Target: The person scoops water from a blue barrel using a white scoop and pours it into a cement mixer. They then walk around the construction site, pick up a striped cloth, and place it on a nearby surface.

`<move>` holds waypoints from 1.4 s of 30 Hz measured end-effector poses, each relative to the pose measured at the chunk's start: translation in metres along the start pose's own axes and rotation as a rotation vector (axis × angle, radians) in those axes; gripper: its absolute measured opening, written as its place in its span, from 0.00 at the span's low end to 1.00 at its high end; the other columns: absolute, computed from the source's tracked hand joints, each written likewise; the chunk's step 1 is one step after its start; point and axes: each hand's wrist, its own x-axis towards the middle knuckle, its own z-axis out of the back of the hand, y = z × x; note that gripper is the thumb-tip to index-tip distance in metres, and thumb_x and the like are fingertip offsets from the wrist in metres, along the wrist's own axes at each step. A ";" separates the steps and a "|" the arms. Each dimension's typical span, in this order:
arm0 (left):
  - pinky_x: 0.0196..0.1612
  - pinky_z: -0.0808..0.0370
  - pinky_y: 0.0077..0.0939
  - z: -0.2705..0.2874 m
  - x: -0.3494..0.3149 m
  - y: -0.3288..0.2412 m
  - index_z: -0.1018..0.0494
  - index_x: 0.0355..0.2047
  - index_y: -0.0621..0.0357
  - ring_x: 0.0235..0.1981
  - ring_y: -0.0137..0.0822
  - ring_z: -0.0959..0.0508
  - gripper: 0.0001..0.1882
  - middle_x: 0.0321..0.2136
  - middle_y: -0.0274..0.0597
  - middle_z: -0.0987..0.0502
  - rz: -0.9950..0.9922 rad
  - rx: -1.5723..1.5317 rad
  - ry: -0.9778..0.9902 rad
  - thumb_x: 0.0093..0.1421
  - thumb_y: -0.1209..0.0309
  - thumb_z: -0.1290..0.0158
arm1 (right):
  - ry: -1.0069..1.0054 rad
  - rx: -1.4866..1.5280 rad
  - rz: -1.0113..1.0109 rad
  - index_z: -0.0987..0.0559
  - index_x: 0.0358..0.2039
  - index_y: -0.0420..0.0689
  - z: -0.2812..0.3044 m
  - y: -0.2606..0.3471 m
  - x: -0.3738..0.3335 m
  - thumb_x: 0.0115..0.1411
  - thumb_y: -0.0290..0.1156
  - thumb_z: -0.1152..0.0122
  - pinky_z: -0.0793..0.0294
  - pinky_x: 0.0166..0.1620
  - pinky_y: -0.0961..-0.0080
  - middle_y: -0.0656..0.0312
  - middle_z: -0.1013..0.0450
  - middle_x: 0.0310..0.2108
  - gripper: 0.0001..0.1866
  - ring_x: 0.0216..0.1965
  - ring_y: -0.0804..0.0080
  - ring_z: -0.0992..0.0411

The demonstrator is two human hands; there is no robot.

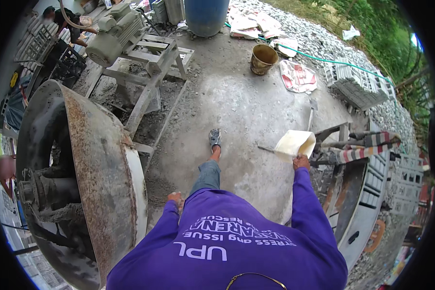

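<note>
My right hand [301,162] grips the edge of a cream plastic container [286,145] with an open top, held out in front at the right. Beneath it, a thin dark handle or rod sticks out to the left. My left hand [175,197] hangs low beside my body with nothing visible in it; its fingers are loosely apart and partly hidden by the sleeve. Nearest to that hand is a large rusty mixer drum [101,164], its mouth turned left and its inside coated with grey cement. One of my feet [215,137] is forward on the dusty concrete.
A motor [116,41] sits on a metal frame [152,92] beyond the drum. Ahead stand a blue barrel [207,19] and a brown bucket [261,60]. Hollow blocks [357,86], a green hose [324,59] and a striped cloth [357,153] lie right. A person [67,21] is far left.
</note>
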 end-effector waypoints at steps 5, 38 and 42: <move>0.23 0.26 0.37 -0.009 0.076 -0.111 0.30 0.40 0.63 0.21 0.40 0.23 0.17 0.26 0.49 0.22 0.120 -0.042 0.006 0.59 0.61 0.54 | 0.082 -0.081 0.023 0.23 0.27 0.46 0.004 0.085 0.113 0.39 0.40 0.39 0.28 0.39 0.59 0.51 0.26 0.31 0.14 0.36 0.49 0.27; 0.17 0.32 0.35 -0.003 0.292 -0.851 0.31 0.39 0.61 0.16 0.38 0.26 0.15 0.26 0.49 0.23 0.073 -0.251 -0.022 0.61 0.62 0.54 | -0.663 0.749 1.146 0.23 0.43 0.52 0.342 0.909 0.906 0.54 0.30 0.40 0.28 0.42 0.64 0.54 0.29 0.38 0.14 0.38 0.55 0.28; 0.17 0.30 0.37 -0.015 0.351 -0.886 0.29 0.36 0.63 0.15 0.40 0.25 0.15 0.23 0.49 0.23 0.022 -0.353 0.010 0.60 0.62 0.53 | -0.652 0.750 1.262 0.22 0.44 0.50 0.350 0.935 0.892 0.55 0.30 0.39 0.28 0.42 0.69 0.55 0.28 0.38 0.14 0.39 0.58 0.28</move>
